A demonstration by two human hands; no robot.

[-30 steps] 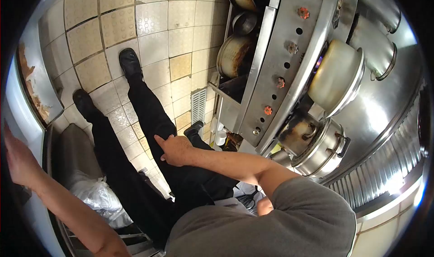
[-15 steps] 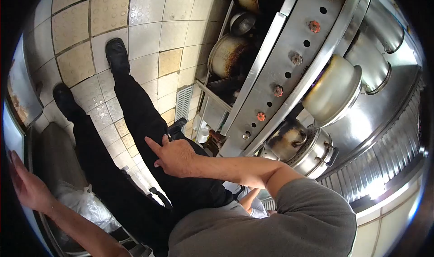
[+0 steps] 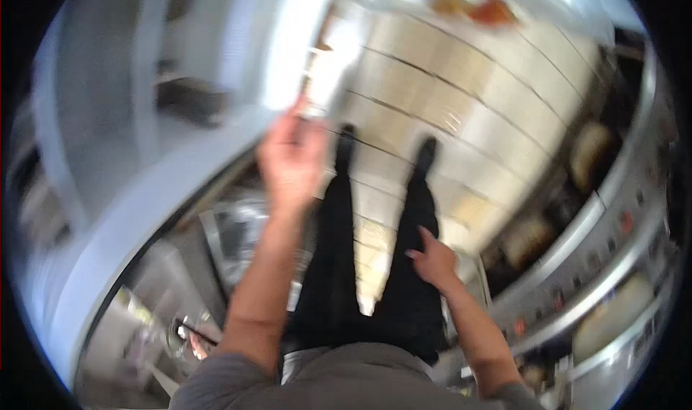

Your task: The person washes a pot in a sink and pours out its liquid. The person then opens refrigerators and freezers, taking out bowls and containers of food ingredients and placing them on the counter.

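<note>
One leftward view swing exposed a blurred dark item [image 3: 191,101] inside the pale unit [image 3: 151,197], left hand [image 3: 290,158] near its right-hand edge, grip indeterminable, right hand [image 3: 436,262] loosely open, apparently empty, by the trousers [image 3: 411,280].

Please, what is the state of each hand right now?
Left hand: blurred, loosely open, no object visible in it.
Right hand: partly open, index finger extended, no object visible in it.

Passage runs above the tiled floor [image 3: 414,82], between the pale ledge [image 3: 162,183] and the stove [image 3: 613,266]; the legs [image 3: 330,266] obstruct its near part.
</note>
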